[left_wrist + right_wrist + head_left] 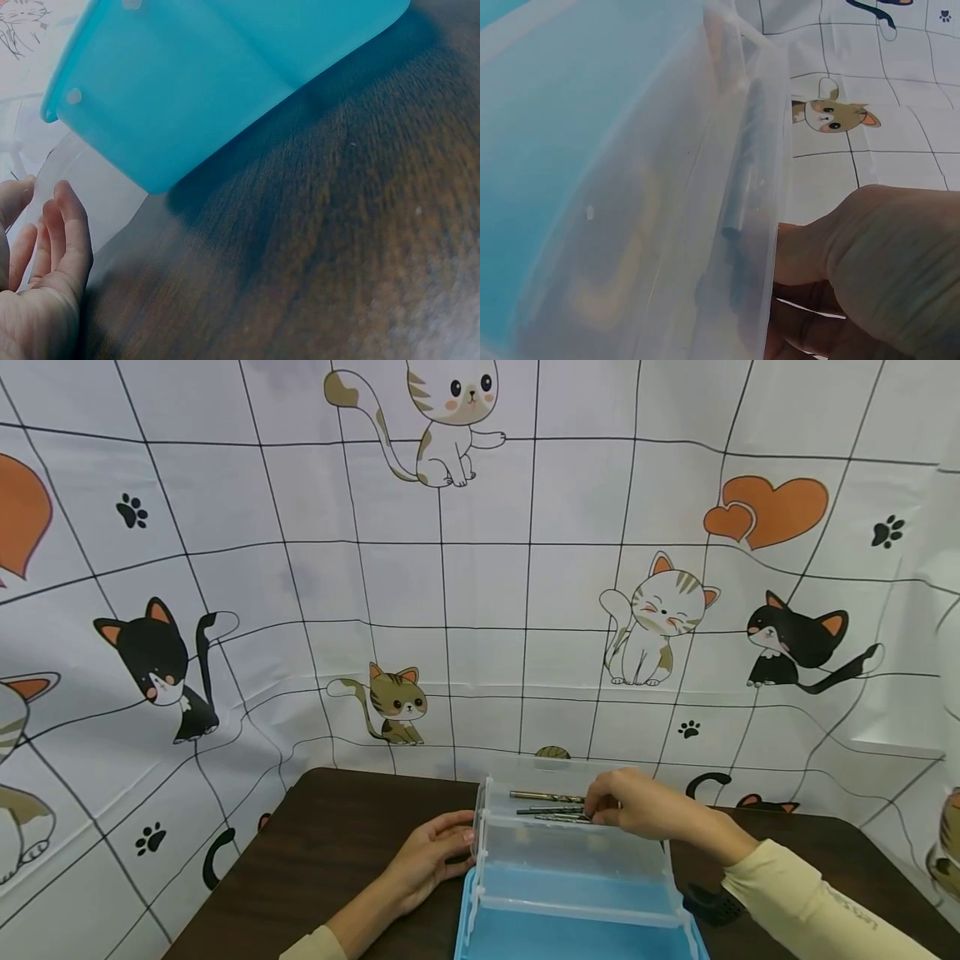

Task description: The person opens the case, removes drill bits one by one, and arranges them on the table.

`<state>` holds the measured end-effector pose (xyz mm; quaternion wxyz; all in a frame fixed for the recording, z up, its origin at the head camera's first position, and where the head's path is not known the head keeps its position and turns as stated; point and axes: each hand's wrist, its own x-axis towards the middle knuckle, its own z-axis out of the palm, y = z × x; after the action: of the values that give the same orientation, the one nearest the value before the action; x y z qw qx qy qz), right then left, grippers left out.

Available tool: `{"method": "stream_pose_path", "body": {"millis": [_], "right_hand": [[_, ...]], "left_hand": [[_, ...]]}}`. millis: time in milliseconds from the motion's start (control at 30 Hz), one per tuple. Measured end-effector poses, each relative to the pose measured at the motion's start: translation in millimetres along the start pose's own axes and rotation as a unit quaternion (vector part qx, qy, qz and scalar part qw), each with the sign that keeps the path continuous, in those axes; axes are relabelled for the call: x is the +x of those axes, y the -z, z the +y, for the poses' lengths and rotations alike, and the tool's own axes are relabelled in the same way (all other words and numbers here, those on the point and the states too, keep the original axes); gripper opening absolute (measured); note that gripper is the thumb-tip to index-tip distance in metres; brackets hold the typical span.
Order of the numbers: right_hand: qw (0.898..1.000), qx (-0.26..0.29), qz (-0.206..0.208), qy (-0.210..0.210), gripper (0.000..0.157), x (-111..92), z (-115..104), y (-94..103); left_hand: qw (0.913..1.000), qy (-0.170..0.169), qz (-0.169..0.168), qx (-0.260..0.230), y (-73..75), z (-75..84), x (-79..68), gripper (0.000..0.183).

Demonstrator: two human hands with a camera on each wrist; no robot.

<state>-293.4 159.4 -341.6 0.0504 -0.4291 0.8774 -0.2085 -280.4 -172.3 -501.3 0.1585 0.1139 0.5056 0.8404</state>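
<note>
A toolbox with a blue base [577, 935] stands on the table, its translucent tray section [570, 843] raised at the back. Inside the tray's far compartment lie several metal drill bits [543, 811], pointing left to right. My right hand [637, 806] reaches in from the right, thumb and fingers bent together at the bits' right ends. In the right wrist view, a drill bit [744, 161] shows through the cloudy plastic wall, which hides part of the fingertips. My left hand [435, 860] rests against the tray's left side, fingers loosely extended and touching the plastic.
The dark wooden table [352, 835] extends to both sides of the box. A black object [711, 906] sits to the right, partly under the right sleeve. Behind the table hangs a white sheet [480, 585] with a black grid and cartoon cats.
</note>
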Motion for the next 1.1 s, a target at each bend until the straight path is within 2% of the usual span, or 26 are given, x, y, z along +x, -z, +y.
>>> {"method": "stream_pose_path", "body": {"millis": [167,633,1100], "right_hand": [[1.0,0.001,0.003,-0.009,0.011,-1,-2,0.3],[0.999,0.047,0.023,0.009,0.012,-10,8,2.1],[0.996,-0.006,0.082,0.023,0.014,-24,8,24.7]], "left_hand": [[1.0,0.0,0.0,0.001,-0.6,0.1,0.1,0.047],[1.0,0.002,0.002,0.001,1.1,-2.0,2.0,0.046],[1.0,0.005,0.001,0.004,1.8,-0.9,1.9,0.047]]}}
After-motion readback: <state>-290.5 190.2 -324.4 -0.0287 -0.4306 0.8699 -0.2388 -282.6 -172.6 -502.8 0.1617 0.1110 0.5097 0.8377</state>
